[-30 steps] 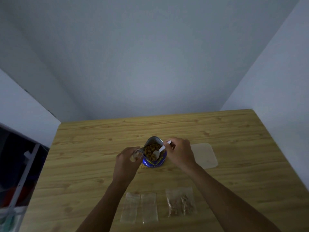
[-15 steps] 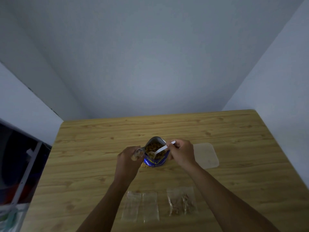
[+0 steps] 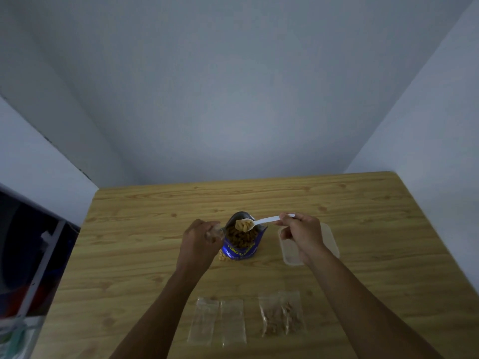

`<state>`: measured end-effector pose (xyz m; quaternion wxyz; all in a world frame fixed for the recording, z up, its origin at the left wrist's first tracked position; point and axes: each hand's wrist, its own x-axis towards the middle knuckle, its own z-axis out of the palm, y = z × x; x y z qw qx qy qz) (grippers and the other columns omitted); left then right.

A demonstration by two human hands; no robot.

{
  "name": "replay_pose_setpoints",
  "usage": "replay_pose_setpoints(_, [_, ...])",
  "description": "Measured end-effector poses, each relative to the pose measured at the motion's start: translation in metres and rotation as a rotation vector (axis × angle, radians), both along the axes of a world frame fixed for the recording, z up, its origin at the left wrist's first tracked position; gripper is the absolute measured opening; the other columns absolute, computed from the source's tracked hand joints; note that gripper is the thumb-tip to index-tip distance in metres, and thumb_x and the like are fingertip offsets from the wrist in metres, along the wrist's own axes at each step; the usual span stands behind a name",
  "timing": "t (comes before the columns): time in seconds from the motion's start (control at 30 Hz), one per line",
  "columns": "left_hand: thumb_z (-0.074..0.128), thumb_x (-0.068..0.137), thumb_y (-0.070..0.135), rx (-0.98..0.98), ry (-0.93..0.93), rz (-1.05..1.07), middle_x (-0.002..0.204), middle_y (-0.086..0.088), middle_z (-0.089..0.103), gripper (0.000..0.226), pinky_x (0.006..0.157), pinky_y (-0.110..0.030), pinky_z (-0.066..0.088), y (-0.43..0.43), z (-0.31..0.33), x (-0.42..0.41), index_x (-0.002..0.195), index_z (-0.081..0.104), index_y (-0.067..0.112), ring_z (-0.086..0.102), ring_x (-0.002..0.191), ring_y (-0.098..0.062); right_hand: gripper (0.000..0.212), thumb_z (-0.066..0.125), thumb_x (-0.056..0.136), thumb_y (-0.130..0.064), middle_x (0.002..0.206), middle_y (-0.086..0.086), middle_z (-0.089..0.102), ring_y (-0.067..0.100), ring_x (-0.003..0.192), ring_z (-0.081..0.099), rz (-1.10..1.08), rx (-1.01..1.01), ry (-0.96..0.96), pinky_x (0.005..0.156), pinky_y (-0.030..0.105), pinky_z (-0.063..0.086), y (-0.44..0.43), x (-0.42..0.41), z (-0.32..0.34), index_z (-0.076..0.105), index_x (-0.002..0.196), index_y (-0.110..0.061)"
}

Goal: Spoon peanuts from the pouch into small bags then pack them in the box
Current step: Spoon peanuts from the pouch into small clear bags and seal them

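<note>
A blue pouch (image 3: 242,251) of peanuts stands open at the middle of the wooden table (image 3: 363,208). My right hand (image 3: 302,235) pinches the handle of a white plastic spoon (image 3: 261,222) whose bowl, heaped with peanuts, hovers over the pouch mouth. My left hand (image 3: 199,242) grips a small clear bag (image 3: 215,233) just left of the pouch. A clear plastic box (image 3: 330,240) lies to the right, partly behind my right hand.
Two empty small bags (image 3: 217,322) lie flat near the table's front edge, and two bags holding peanuts (image 3: 282,313) lie to their right. A few loose peanuts (image 3: 222,257) sit beside the pouch base. Walls close in behind and at right; a dark shelf stands at left.
My right hand lifted the spoon out of the pouch, now loaded with peanuts, and drew back to the right. My left hand stayed beside the pouch with the small bag.
</note>
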<state>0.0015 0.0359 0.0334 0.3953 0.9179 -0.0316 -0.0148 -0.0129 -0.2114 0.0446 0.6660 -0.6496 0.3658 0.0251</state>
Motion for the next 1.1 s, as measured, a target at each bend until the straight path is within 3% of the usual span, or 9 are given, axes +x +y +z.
replay_pose_setpoints(0.13, [0.077, 0.074, 0.009, 0.042, 0.003, -0.05, 0.086, 0.0, 0.064, 0.028, 0.066, -0.022, 0.043, -0.007, 0.008, 0.006, 0.101, 0.076, 0.014, 0.06, 0.077, -0.014, 0.011, 0.071, 0.093, -0.012, 0.084, 0.012, 0.079, 0.019, 0.05, 0.055, 0.022, 0.047, -0.053, 0.067, 0.038, 0.055, -0.009, 0.005, 0.013, 0.075, 0.099, -0.004])
replay_pose_setpoints(0.27, [0.076, 0.073, 0.013, 0.052, 0.031, -0.083, 0.073, 0.007, 0.068, 0.02, 0.054, -0.014, 0.04, -0.015, 0.015, 0.014, 0.091, 0.077, 0.02, 0.06, 0.065, -0.004, 0.01, 0.071, 0.092, -0.012, 0.084, 0.011, 0.079, 0.019, 0.048, 0.054, 0.077, 0.035, -0.079, 0.062, 0.035, 0.053, -0.008, 0.011, 0.032, 0.074, 0.096, -0.003])
replay_pose_setpoints(0.43, [0.072, 0.071, 0.013, 0.039, 0.054, -0.108, 0.077, 0.004, 0.072, 0.023, 0.064, -0.031, 0.051, -0.027, 0.027, 0.02, 0.091, 0.077, 0.021, 0.065, 0.07, -0.013, 0.013, 0.072, 0.09, -0.014, 0.079, 0.011, 0.079, 0.018, 0.045, 0.053, 0.151, -0.043, -0.079, 0.054, 0.029, 0.051, -0.004, 0.017, 0.053, 0.075, 0.09, 0.0])
replay_pose_setpoints(0.63, [0.075, 0.068, 0.016, 0.045, 0.071, -0.171, 0.074, 0.007, 0.072, 0.03, 0.061, -0.024, 0.049, -0.037, 0.031, 0.027, 0.097, 0.077, 0.025, 0.064, 0.069, -0.009, 0.013, 0.07, 0.091, -0.015, 0.075, 0.005, 0.079, 0.017, 0.045, 0.056, 0.241, -0.173, -0.068, 0.057, 0.029, 0.057, 0.001, 0.027, 0.074, 0.076, 0.086, -0.005])
replay_pose_setpoints(0.8, [0.072, 0.069, 0.021, 0.059, 0.067, -0.191, 0.073, 0.003, 0.073, 0.027, 0.066, -0.032, 0.055, -0.05, 0.033, 0.032, 0.095, 0.077, 0.026, 0.066, 0.071, -0.016, 0.014, 0.066, 0.087, -0.012, 0.068, 0.003, 0.077, 0.017, 0.042, 0.059, 0.299, -0.318, -0.085, 0.053, 0.027, 0.055, 0.008, 0.04, 0.088, 0.076, 0.077, -0.008])
replay_pose_setpoints(0.87, [0.073, 0.07, 0.023, 0.061, 0.038, -0.205, 0.068, 0.003, 0.071, 0.022, 0.064, -0.029, 0.052, -0.054, 0.032, 0.033, 0.091, 0.077, 0.024, 0.063, 0.066, -0.017, 0.017, 0.066, 0.084, -0.013, 0.065, 0.004, 0.076, 0.016, 0.041, 0.062, 0.342, -0.392, -0.091, 0.05, 0.023, 0.053, 0.011, 0.044, 0.092, 0.077, 0.072, -0.009])
replay_pose_setpoints(0.97, [0.073, 0.07, 0.027, 0.048, 0.019, -0.211, 0.053, 0.012, 0.057, 0.013, 0.058, -0.021, 0.039, -0.057, 0.029, 0.036, 0.082, 0.076, 0.025, 0.05, 0.053, -0.005, 0.017, 0.065, 0.082, -0.012, 0.06, 0.002, 0.074, 0.015, 0.039, 0.064, 0.408, -0.486, -0.13, 0.047, 0.02, 0.05, 0.015, 0.048, 0.098, 0.075, 0.069, -0.009])
replay_pose_setpoints(1.1, [0.071, 0.063, 0.042, -0.071, 0.049, -0.17, 0.057, 0.007, 0.067, 0.025, 0.053, -0.021, 0.046, -0.06, 0.027, 0.035, 0.076, 0.075, 0.021, 0.062, 0.055, -0.007, 0.016, 0.064, 0.083, -0.013, 0.059, 0.005, 0.073, 0.014, 0.043, 0.068, 0.54, -0.598, -0.22, 0.051, 0.019, 0.054, 0.022, 0.048, 0.104, 0.074, 0.07, -0.013])
